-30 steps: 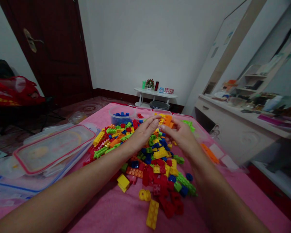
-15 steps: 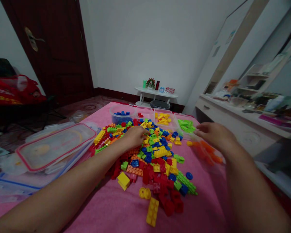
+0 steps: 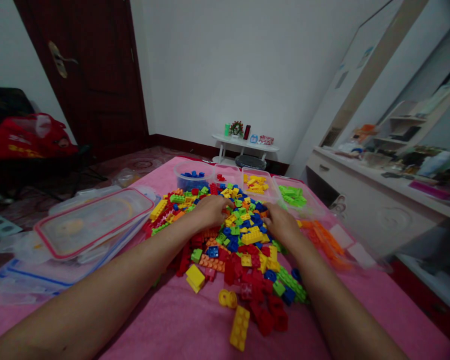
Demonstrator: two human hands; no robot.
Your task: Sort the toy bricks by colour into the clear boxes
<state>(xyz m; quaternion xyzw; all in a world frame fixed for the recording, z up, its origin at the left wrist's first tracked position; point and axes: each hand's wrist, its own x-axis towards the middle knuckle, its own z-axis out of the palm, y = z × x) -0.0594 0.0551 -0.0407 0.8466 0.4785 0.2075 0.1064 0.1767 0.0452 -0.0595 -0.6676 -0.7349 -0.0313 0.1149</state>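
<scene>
A heap of colourful toy building bricks (image 3: 240,235) is spread over the pink cloth in front of me. My left hand (image 3: 212,211) rests on the heap's far middle, fingers curled down among the bricks; what they pinch, if anything, is hidden. At the heap's right side, my right hand (image 3: 283,225) has thumb and forefinger closed about an orange building brick (image 3: 264,213). Right of that wrist, a clear box (image 3: 371,255) holds orange bricks. Behind the heap stand a round tub (image 3: 183,183) of blue bricks and clear boxes with red, yellow (image 3: 255,183) and green bricks (image 3: 292,195).
Stacked clear lids (image 3: 93,225) with red and blue rims lie at the left of the pink cloth (image 3: 165,320). A loose yellow brick (image 3: 240,327) lies near the front. A cluttered dresser (image 3: 360,175) stands on the right, and a small white table (image 3: 243,142) by the wall.
My right hand has moved left, from above the box of orange bricks to the heap's right side. My left hand stays at the heap. The view has shifted slightly.
</scene>
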